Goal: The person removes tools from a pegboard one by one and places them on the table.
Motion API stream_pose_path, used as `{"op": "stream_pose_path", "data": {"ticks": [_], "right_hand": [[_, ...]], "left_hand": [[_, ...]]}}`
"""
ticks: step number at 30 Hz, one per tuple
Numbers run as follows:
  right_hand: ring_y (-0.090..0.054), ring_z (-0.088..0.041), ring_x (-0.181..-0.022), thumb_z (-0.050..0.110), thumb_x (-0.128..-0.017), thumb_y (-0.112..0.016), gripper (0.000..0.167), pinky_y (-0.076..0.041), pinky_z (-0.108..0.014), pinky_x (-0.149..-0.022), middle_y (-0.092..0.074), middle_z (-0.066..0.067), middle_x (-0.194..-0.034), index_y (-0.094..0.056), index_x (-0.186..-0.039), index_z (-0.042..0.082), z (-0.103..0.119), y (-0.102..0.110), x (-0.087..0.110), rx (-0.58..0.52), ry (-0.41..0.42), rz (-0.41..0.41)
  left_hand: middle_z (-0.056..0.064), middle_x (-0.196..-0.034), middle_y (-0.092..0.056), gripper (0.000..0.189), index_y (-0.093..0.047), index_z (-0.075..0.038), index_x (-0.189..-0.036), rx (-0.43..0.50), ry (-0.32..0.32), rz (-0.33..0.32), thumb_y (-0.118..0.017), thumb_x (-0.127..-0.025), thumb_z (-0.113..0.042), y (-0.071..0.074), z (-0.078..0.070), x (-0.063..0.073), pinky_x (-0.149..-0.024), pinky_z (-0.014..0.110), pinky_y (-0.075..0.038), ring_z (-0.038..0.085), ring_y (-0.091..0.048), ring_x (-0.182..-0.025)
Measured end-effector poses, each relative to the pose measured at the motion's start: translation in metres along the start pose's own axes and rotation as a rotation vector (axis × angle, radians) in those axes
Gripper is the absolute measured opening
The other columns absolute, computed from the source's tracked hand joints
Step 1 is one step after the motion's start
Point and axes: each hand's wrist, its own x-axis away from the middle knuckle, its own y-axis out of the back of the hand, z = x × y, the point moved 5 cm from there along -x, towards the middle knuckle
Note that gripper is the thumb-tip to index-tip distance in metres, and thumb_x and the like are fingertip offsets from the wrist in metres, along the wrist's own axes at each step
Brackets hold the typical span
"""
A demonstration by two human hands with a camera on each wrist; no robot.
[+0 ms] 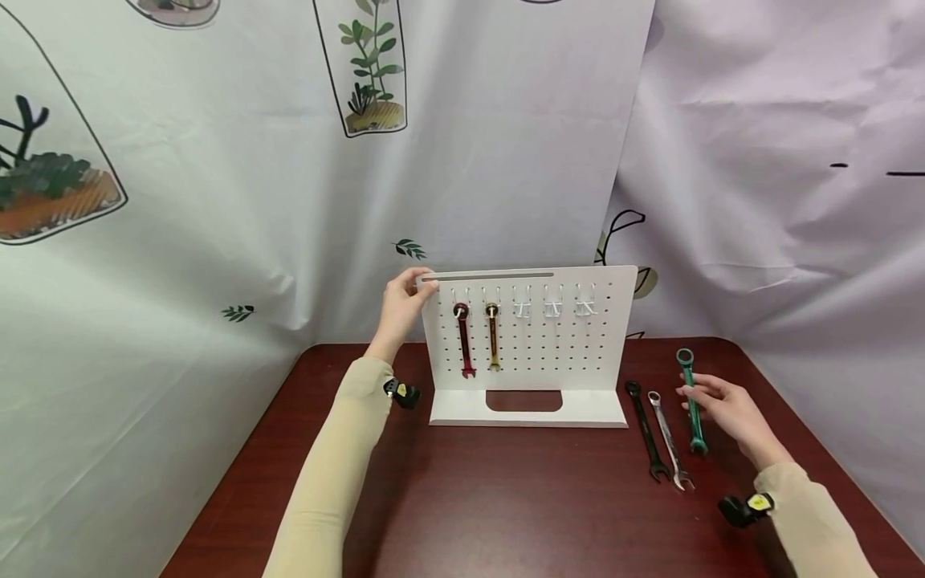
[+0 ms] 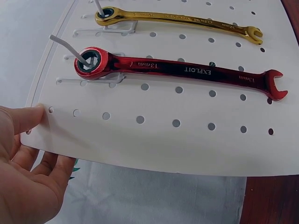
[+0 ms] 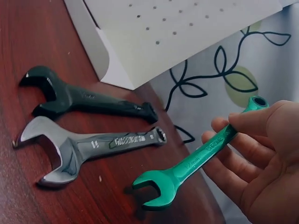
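Observation:
A white pegboard (image 1: 527,345) stands upright on the table. My left hand (image 1: 406,301) grips its upper left corner, thumb in front and fingers behind. A red wrench (image 2: 187,70) and a gold wrench (image 2: 187,19) hang by their ring ends from hooks on the board. To the right, my right hand (image 1: 730,409) pinches a green wrench (image 3: 196,156) between thumb and fingers, its open end pointing toward the near side. Left of that hand, a black wrench (image 3: 88,98) and a silver wrench (image 3: 88,147) lie side by side on the table.
Three white hooks (image 1: 553,305) without wrenches stick out from the board's right half. The dark red wooden table (image 1: 520,498) extends in front of the board. A white printed cloth (image 1: 506,160) hangs behind and at the sides.

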Motion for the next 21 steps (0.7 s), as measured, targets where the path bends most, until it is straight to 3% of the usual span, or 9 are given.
{"op": "stream_pose_path", "data": {"ticks": [9, 15, 21], "right_hand": [[-0.065, -0.009, -0.08, 0.03, -0.107, -0.05, 0.06, -0.056, -0.036, -0.071, -0.049, -0.04, -0.13, -0.038, -0.143, -0.018, -0.008, -0.004, -0.006, 0.073, -0.097, 0.024], [-0.063, -0.016, -0.08, 0.031, -0.107, -0.05, 0.062, -0.054, -0.035, -0.069, -0.047, -0.04, -0.132, -0.037, -0.143, -0.018, -0.012, -0.007, -0.012, 0.107, -0.13, 0.042], [-0.059, -0.014, -0.083, 0.028, -0.107, -0.051, 0.058, -0.052, -0.033, -0.069, -0.049, -0.039, -0.132, -0.04, -0.141, -0.018, -0.016, -0.012, -0.015, 0.113, -0.134, 0.044]], "left_hand": [[0.012, -0.111, -0.07, 0.025, -0.068, -0.009, -0.119, -0.002, 0.003, 0.002, -0.07, -0.098, -0.021, 0.0, 0.001, 0.0, -0.075, 0.035, -0.046, 0.022, -0.06, -0.087], [0.012, -0.111, -0.07, 0.026, -0.068, -0.008, -0.119, -0.005, 0.005, -0.005, -0.07, -0.097, -0.021, 0.0, 0.002, 0.001, -0.076, 0.037, -0.046, 0.023, -0.06, -0.088], [0.012, -0.111, -0.069, 0.027, -0.068, -0.008, -0.121, -0.004, 0.006, 0.0, -0.07, -0.098, -0.022, 0.0, 0.002, 0.0, -0.077, 0.036, -0.046, 0.022, -0.06, -0.089]]}}
